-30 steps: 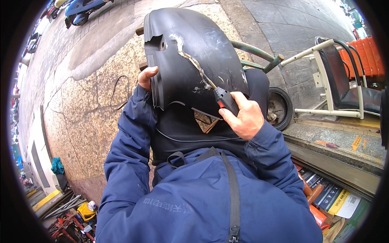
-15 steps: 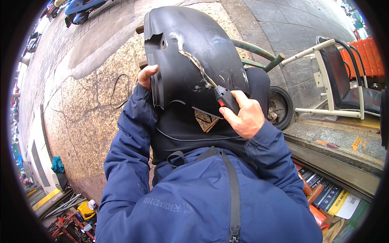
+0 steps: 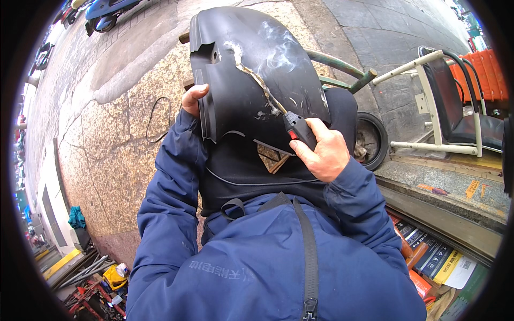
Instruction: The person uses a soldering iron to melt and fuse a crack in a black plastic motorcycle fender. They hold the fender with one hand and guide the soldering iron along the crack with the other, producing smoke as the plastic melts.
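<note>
A curved black plastic panel [image 3: 284,69] lies over my lap, with a pale, rough seam running down its face and scuffs around it. My left hand [image 3: 194,100] grips the panel's left edge, thumb on top and the other fingers hidden beneath. In my right hand [image 3: 325,152] is a soldering iron [image 3: 297,130] with a black handle and a red button. Its thin metal tip rests along the lower part of the seam. Wispy white smoke hangs over the panel's upper right. A thin cable [image 3: 251,184] crosses my lap below the panel.
On the right stand a black-seated chair [image 3: 466,128] with a pale metal frame and a tyre [image 3: 375,142]. Green metal tubes [image 3: 342,67] pass behind the panel. Boxes [image 3: 433,257] lie at lower right, tools [image 3: 91,294] at lower left. A blue scooter [image 3: 110,13] is far left.
White smoke over the panel's upper right has grown thicker and spread upward. Both hands and the soldering iron have hardly moved.
</note>
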